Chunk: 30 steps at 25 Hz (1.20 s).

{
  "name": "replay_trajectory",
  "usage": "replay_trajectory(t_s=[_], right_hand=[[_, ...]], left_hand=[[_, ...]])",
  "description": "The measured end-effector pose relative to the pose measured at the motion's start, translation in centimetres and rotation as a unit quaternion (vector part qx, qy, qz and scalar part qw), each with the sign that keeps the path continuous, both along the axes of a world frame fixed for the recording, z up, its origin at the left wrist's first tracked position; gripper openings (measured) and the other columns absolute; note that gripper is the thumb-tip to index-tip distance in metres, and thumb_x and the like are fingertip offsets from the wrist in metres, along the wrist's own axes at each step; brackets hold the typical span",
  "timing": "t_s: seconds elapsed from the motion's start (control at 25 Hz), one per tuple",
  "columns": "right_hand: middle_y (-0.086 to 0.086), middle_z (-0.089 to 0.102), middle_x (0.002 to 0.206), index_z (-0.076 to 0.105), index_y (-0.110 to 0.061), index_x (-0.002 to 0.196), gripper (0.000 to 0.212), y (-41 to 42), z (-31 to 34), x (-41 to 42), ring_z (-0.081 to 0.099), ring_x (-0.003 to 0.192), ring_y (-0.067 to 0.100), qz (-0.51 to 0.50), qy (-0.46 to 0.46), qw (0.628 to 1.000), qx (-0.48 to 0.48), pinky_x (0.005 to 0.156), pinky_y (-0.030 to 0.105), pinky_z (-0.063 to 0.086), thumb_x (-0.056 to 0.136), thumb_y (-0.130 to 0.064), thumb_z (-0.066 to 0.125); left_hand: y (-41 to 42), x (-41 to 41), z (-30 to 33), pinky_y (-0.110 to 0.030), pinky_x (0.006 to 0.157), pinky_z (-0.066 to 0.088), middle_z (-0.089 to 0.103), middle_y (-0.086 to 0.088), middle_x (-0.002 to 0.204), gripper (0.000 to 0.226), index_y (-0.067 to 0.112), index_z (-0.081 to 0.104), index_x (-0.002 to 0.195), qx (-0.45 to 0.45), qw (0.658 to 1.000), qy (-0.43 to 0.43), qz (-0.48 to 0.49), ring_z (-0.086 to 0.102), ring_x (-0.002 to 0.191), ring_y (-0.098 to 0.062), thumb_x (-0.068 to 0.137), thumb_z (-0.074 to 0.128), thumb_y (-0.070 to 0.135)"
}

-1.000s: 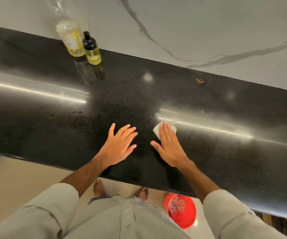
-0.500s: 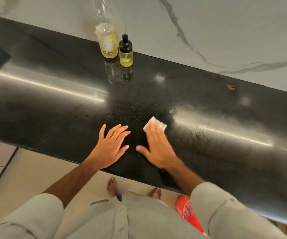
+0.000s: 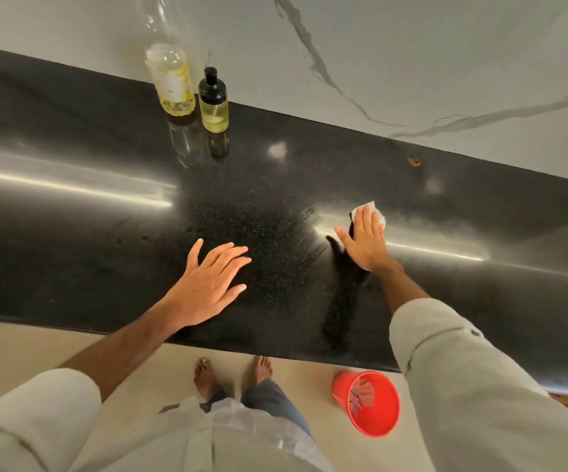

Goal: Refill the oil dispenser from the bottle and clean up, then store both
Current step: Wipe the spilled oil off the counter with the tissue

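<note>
A tall clear oil bottle (image 3: 171, 80) with a little yellow oil stands at the back of the black countertop (image 3: 71, 233), against the marble wall. Right beside it stands the small oil dispenser (image 3: 213, 103) with a black pump top, holding yellow oil. My right hand (image 3: 364, 238) lies flat with straight fingers, pressing a white tissue (image 3: 374, 212) onto the counter right of centre. My left hand (image 3: 209, 284) rests flat on the counter near the front edge, fingers straight, holding nothing. Both hands are well in front of the bottles.
A red bucket (image 3: 367, 403) with a cloth inside stands on the pale floor below the counter's front edge, to the right of my bare feet. A small orange speck (image 3: 415, 161) lies near the wall. A few dark drops (image 3: 131, 239) mark the counter's left.
My right hand has slid the tissue to the right across the counter, away from my left hand. The left hand stays flat in about the same place.
</note>
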State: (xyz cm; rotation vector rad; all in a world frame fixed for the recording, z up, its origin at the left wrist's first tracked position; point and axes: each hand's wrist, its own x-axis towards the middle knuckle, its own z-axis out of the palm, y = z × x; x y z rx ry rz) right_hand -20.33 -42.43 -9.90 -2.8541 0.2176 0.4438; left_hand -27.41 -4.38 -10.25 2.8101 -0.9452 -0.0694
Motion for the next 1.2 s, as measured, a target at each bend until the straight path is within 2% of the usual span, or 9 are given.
replay_trajectory(t_s=[0.16,0.32,0.48,0.6,0.72,0.8,1.0,1.12,1.2], right_hand=[[0.021,-0.002,0.169,0.011,-0.002,0.161,0.106,6.3,0.2,-6.7,-0.005,0.157,0.036,0.151,-0.019,0.988,0.014,0.127,0.052,0.004,0.092,-0.081,0.013],[0.006,-0.015,0.170,-0.005,-0.015,0.163,0.093,10.0,0.3,-15.0,-0.021,0.155,0.019,0.288,0.018,0.957,0.042,0.127,0.041,-0.007,0.099,-0.076,0.024],[0.016,0.003,0.170,0.014,-0.005,0.162,0.091,-1.3,-1.2,-11.5,-0.005,0.158,0.027,0.172,-0.060,0.983,-0.023,0.128,0.047,0.005,0.100,-0.072,0.017],[0.021,-0.006,0.169,0.006,0.000,0.161,0.105,-9.7,-0.7,-5.2,-0.009,0.157,0.032,0.040,-0.021,0.998,-0.034,0.128,0.050,0.003,0.092,-0.080,0.004],[0.024,-0.013,0.167,-0.001,0.001,0.160,0.111,-10.4,-0.1,-1.2,-0.013,0.156,0.036,-0.035,-0.008,0.999,-0.005,0.127,0.054,0.001,0.089,-0.083,0.005],[0.023,-0.017,0.167,-0.004,-0.001,0.161,0.106,-7.1,-0.5,-1.5,-0.017,0.155,0.035,0.001,0.011,1.000,-0.012,0.127,0.053,-0.002,0.093,-0.081,0.010],[0.018,-0.012,0.169,0.000,-0.003,0.162,0.098,4.9,-0.1,-8.4,-0.018,0.156,0.029,0.224,0.003,0.973,0.051,0.128,0.045,-0.004,0.098,-0.075,0.015],[0.000,-0.019,0.168,-0.003,-0.012,0.163,0.085,5.3,1.2,-9.4,-0.021,0.155,0.013,0.239,0.017,0.958,0.157,0.127,0.033,-0.006,0.104,-0.060,0.035],[-0.008,-0.014,0.170,0.012,-0.016,0.164,0.075,3.4,2.1,-9.3,-0.011,0.155,0.008,0.197,-0.006,0.950,0.240,0.125,0.025,-0.001,0.105,-0.045,0.049]], left_hand=[[0.0,-0.7,-0.2,-0.064,0.120,0.014,0.040,0.002,0.157,0.055,0.021,0.048,0.145,-0.027,0.999,0.005,0.038,0.034,0.149,-0.021,0.102,0.030,0.052],[-3.3,0.2,-0.2,-0.064,0.120,0.016,0.038,0.002,0.158,0.056,0.022,0.047,0.146,-0.030,0.999,0.018,0.020,0.033,0.150,-0.020,0.102,0.029,0.052],[-6.5,1.5,-0.1,-0.065,0.120,0.018,0.039,0.003,0.157,0.056,0.022,0.047,0.146,-0.007,1.000,0.015,-0.003,0.033,0.150,-0.019,0.102,0.029,0.053],[-7.3,0.8,-0.4,-0.064,0.120,0.018,0.039,0.003,0.156,0.055,0.023,0.047,0.145,-0.002,1.000,0.011,0.003,0.033,0.150,-0.018,0.103,0.030,0.053],[-7.1,-0.2,-0.5,-0.063,0.120,0.018,0.040,0.003,0.156,0.054,0.023,0.049,0.144,-0.004,1.000,0.003,0.022,0.035,0.149,-0.018,0.102,0.031,0.052],[-6.5,-0.8,-0.6,-0.063,0.120,0.018,0.041,0.003,0.156,0.055,0.022,0.050,0.144,-0.013,0.999,0.005,0.035,0.035,0.149,-0.018,0.102,0.032,0.052],[-6.0,-0.4,-0.7,-0.062,0.121,0.016,0.038,0.004,0.158,0.056,0.023,0.047,0.146,-0.008,0.999,0.010,0.043,0.033,0.150,-0.017,0.102,0.031,0.053],[-6.5,0.2,-0.5,-0.061,0.121,0.015,0.037,0.005,0.158,0.055,0.024,0.045,0.147,-0.021,0.999,0.019,0.038,0.032,0.150,-0.017,0.102,0.031,0.052],[-6.9,0.5,-0.3,-0.061,0.121,0.014,0.037,0.006,0.158,0.053,0.025,0.047,0.145,-0.029,0.999,0.024,0.034,0.031,0.150,-0.017,0.102,0.032,0.052]])
